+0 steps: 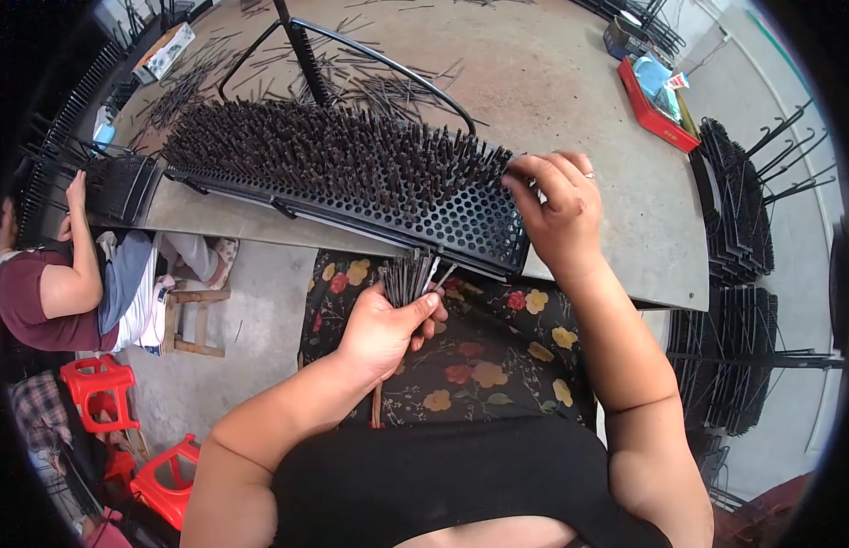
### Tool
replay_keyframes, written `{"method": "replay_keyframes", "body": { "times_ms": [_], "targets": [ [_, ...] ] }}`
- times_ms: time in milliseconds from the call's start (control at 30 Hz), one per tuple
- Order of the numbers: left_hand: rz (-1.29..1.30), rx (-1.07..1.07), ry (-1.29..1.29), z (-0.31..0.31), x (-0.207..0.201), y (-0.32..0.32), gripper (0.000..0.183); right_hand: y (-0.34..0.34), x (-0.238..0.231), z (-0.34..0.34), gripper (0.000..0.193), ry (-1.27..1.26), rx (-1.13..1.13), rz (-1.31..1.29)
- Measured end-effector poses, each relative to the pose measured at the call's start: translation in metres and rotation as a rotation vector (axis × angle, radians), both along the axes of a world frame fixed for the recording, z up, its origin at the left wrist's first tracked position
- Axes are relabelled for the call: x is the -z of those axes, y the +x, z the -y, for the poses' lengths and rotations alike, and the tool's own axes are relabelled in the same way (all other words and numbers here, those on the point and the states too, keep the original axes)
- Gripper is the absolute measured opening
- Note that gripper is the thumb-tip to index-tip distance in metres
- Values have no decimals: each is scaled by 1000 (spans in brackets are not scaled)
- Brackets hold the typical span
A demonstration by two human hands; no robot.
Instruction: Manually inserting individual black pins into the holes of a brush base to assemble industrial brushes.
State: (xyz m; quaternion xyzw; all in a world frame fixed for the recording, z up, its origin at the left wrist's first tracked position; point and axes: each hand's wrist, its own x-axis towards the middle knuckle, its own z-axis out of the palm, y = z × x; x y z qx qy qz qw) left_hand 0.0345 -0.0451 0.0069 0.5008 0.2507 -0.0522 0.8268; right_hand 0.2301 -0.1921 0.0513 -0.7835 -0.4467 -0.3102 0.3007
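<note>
My left hand (381, 327) is closed round a bundle of thin dark rods (408, 278), their ends pointing up toward the table. At the right end of a long black perforated rack (470, 221), my right hand (560, 205) is closed in a pinch with its fingertips by the far right corner. What it pinches, if anything, is hidden behind the fingers. Many dark rods (324, 151) stand upright in the rack's holes over its left and middle parts. Bare round holes show at the near right part.
Loose rods (397, 96) lie scattered behind the rack, near a curved black metal frame (370, 50). A red tray (657, 114) stands at the table's right. Racks with hooks (735, 201) stack beyond. At left, another person (59, 283) sits near red stools (98, 393).
</note>
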Motion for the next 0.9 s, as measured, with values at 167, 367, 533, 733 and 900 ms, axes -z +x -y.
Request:
{"method": "replay_keyframes", "body": {
  "times_ms": [167, 367, 533, 733, 900],
  "targets": [
    [19, -14, -34, 0, -10, 5, 14, -26, 0, 1, 15, 17, -89, -47],
    [117, 2, -57, 7, -27, 26, 12, -70, -4, 8, 14, 214, -267, -1206],
    [73, 122, -13, 7, -23, 28, 19, -38, -10, 13, 29, 447, -61, -1182],
    [49, 67, -72, 15, -19, 24, 21, -6, 17, 11, 29, 446, -49, -395],
    [14, 70, -28, 12, -18, 24, 17, -2, 12, 10, 27, 314, 26, -191]
  ]
}}
